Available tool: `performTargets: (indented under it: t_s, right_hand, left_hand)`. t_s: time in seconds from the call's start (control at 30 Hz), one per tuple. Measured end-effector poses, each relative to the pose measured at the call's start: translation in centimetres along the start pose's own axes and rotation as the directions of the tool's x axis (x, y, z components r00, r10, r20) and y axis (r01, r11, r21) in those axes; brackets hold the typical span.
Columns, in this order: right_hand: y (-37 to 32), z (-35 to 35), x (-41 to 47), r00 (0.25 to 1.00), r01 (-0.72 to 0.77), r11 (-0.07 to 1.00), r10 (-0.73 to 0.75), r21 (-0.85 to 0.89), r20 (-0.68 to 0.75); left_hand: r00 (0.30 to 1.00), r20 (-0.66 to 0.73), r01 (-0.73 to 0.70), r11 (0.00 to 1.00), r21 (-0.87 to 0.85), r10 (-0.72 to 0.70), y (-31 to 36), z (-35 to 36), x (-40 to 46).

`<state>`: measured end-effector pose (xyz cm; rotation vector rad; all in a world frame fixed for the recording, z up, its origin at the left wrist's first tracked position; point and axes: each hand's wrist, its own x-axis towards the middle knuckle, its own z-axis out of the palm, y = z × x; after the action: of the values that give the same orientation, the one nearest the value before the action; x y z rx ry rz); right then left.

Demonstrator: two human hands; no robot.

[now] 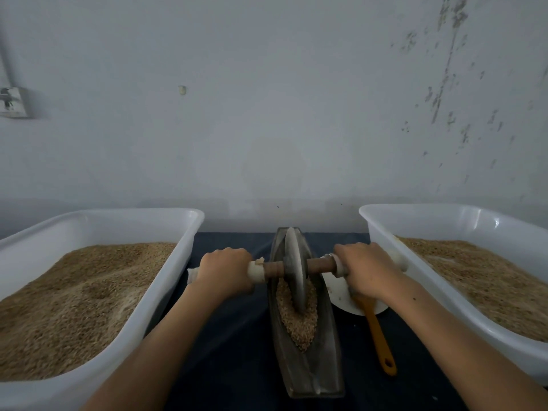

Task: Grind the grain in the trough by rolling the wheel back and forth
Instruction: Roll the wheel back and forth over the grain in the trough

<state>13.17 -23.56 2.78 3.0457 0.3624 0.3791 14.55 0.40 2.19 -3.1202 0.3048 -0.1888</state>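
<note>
While the wheel [295, 271] stands upright in the trough [305, 345], we see both hands on its axle [320, 264]: left hand [225, 269] w/ fingers curled round the white-wrapped left end, right hand [366, 269] curled round the right end. The wheel's lower edge sits in the grain [299, 321], in the middle part of the trough. A white tub [166, 280] of grain is at left, another tub [382, 229] at right. Just right of the trough, on the dark desk [237, 336], lie a white plate [341, 298] & an orange-handled tool [379, 336].
</note>
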Motion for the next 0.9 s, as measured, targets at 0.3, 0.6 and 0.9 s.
performTargets:
  t_s: [0.3,0.6,0.9]
  right_hand:
    - [-0.2,-1.4,-0.4,0.981,-0.022,0.999,0.013,0.043,0.194]
    - [0.1,0.6,0.0,1.0,-0.018,0.999,0.018,0.046,0.0]
    - [0.0,-0.6,0.0,0.993,-0.008,1.0,0.006,0.017,0.121]
  left_hand:
    - [0.995,0.102,0.012,1.0,-0.007,-0.011,0.1,-0.3,0.1]
    - [0.982,-0.186,0.007,0.998,0.061,0.005,0.5,0.3,-0.1]
    - [0.989,0.151,0.001,0.999,-0.038,0.005,-0.2,-0.2,0.2]
